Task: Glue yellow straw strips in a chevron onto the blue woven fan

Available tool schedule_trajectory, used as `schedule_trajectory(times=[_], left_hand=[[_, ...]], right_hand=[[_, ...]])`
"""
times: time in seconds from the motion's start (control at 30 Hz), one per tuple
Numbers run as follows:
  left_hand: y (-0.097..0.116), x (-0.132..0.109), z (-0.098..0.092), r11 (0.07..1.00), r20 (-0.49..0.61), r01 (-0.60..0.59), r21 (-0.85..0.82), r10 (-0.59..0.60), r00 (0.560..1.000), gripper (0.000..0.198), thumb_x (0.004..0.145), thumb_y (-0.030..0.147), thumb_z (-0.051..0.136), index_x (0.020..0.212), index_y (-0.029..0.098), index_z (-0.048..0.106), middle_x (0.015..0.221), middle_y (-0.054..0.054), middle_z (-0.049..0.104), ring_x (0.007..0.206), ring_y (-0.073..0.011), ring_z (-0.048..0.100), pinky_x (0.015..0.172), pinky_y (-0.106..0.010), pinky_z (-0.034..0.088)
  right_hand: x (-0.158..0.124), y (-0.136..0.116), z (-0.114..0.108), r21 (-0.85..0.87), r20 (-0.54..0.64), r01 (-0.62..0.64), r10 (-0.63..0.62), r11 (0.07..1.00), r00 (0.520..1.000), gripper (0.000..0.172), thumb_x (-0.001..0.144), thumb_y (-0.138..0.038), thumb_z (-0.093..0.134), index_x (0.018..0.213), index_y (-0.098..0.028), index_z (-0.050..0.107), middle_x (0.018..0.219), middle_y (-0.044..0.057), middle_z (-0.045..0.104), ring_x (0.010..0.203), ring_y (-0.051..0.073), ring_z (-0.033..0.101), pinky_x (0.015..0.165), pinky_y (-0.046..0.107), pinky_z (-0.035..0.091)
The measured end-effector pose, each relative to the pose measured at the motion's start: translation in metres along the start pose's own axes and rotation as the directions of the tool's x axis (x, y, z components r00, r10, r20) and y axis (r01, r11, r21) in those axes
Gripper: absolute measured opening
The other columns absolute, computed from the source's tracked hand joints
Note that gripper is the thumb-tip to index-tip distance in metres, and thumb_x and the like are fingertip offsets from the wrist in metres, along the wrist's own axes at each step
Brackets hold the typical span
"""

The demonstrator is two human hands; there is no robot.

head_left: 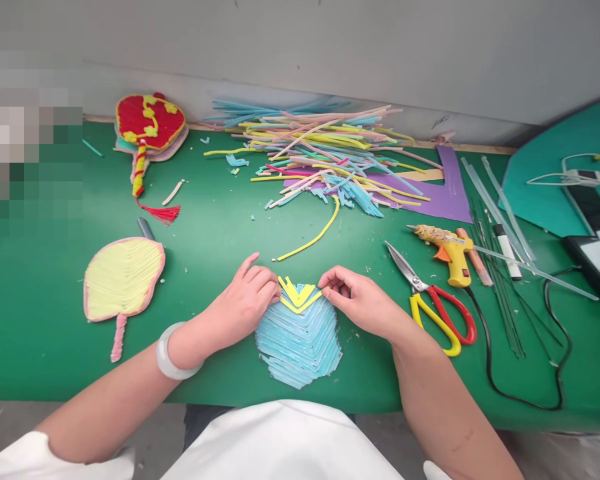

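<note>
While yellow V-strips (305,294) are topping ridged blue panel (300,347), your left hand (247,293) and right hand (359,300) are curling, grip unclear.

Grn table (215,227) w/ blue panel (300,347), scissors (419,285)

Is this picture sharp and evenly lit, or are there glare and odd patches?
In the head view, soft pale glare on the green tabletop; also in the head view, the scissors, left hand and right hand fairly clear, without strong blur; in the head view's upper-left corner, coarse square blocks hiding whatever is there.
</note>
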State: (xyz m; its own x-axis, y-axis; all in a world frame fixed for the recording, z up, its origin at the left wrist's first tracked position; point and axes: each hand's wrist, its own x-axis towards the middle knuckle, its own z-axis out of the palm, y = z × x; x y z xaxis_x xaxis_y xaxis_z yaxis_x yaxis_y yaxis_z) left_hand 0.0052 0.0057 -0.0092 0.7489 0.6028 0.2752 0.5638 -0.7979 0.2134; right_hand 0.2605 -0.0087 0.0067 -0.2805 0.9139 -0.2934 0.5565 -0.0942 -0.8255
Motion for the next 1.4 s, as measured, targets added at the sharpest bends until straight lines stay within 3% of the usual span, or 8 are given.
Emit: schedule_trajectory(times=[0.17, 0.37, 0.47, 0.53, 0.67, 0.83, 1.4], left_hand=[[-0.003, 0.001, 0.005, 1.0, -0.037, 0.011, 0.022, -0.011, 0.999, 0.015, 0.097, 0.013, 0.045, 0.091, 0.018, 0.058, 0.094, -0.005, 0.061, 0.094, -0.018, 0.056, 0.115, -0.057, 0.033], [0.002, 0.001, 0.001, 0.998, -0.138, 0.061, -0.007, -0.061, 0.988, 0.015, 0.096, 0.013, 0.049, 0.107, 0.015, 0.059, 0.102, -0.009, 0.065, 0.104, -0.0204, 0.06, 0.114, -0.057, 0.035], [0.012, -0.003, -0.008, 0.999, -0.2, 0.033, -0.024, -0.037, 0.979, 0.021, 0.093, 0.008, 0.051, 0.112, 0.015, 0.059, 0.112, -0.011, 0.068, 0.111, -0.0224, 0.06, 0.112, -0.055, 0.038], [0.021, -0.006, -0.013, 0.999, -0.218, -0.039, -0.025, 0.033, 0.975, 0.026, 0.091, 0.006, 0.054, 0.115, 0.016, 0.06, 0.118, -0.011, 0.07, 0.11, -0.0225, 0.062, 0.103, -0.047, 0.046], [0.034, -0.011, -0.016, 0.983, -0.185, -0.185, -0.007, 0.18, 0.966, 0.021, 0.091, 0.013, 0.058, 0.111, 0.012, 0.065, 0.113, -0.011, 0.073, 0.1, -0.022, 0.067, 0.085, -0.038, 0.052], [0.037, -0.012, -0.008, 0.977, -0.132, -0.202, 0.061, 0.209, 0.969, 0.02, 0.094, 0.018, 0.056, 0.107, 0.006, 0.067, 0.111, -0.015, 0.073, 0.096, -0.0256, 0.069, 0.08, -0.041, 0.055], [0.038, -0.016, 0.003, 0.974, -0.046, -0.199, 0.105, 0.205, 0.978, 0.027, 0.096, 0.019, 0.055, 0.116, 0.004, 0.064, 0.12, -0.016, 0.07, 0.109, -0.0295, 0.066, 0.092, -0.045, 0.054]], right_hand=[[0.003, 0.002, 0.004, 0.005, -0.058, 0.001, 0.0, 1.0, 0.998, 0.012, 0.088, -0.032, 0.052, 0.092, -0.023, 0.06, 0.079, 0.0, 0.059, 0.066, 0.013, 0.05, 0.056, 0.026, 0.04], [0.003, 0.001, 0.005, 0.01, -0.055, -0.014, 0.015, 1.0, 0.998, 0.012, 0.088, -0.032, 0.051, 0.092, -0.023, 0.059, 0.079, 0.0, 0.059, 0.066, 0.014, 0.051, 0.058, 0.027, 0.04], [0.003, 0.001, 0.004, 0.023, -0.054, -0.024, 0.025, 0.999, 0.998, 0.013, 0.087, -0.033, 0.052, 0.092, -0.023, 0.059, 0.08, 0.0, 0.059, 0.067, 0.014, 0.051, 0.058, 0.027, 0.041], [0.003, 0.0, 0.004, 0.028, -0.054, -0.024, 0.026, 0.999, 0.998, 0.013, 0.087, -0.033, 0.052, 0.091, -0.023, 0.059, 0.08, 0.0, 0.059, 0.067, 0.014, 0.051, 0.059, 0.027, 0.041], [0.003, -0.001, 0.003, 0.037, -0.057, -0.015, 0.017, 0.999, 0.998, 0.012, 0.086, -0.032, 0.052, 0.091, -0.022, 0.058, 0.08, 0.0, 0.059, 0.067, 0.014, 0.05, 0.059, 0.027, 0.04], [0.003, -0.001, 0.002, 0.054, -0.051, -0.023, 0.025, 0.998, 0.998, 0.014, 0.086, -0.032, 0.052, 0.092, -0.021, 0.058, 0.08, 0.0, 0.058, 0.067, 0.013, 0.049, 0.059, 0.027, 0.041], [0.003, -0.001, 0.004, 0.052, -0.072, -0.037, 0.041, 0.998, 0.997, 0.014, 0.086, -0.032, 0.051, 0.091, -0.021, 0.058, 0.079, 0.0, 0.057, 0.067, 0.013, 0.049, 0.06, 0.027, 0.041]])
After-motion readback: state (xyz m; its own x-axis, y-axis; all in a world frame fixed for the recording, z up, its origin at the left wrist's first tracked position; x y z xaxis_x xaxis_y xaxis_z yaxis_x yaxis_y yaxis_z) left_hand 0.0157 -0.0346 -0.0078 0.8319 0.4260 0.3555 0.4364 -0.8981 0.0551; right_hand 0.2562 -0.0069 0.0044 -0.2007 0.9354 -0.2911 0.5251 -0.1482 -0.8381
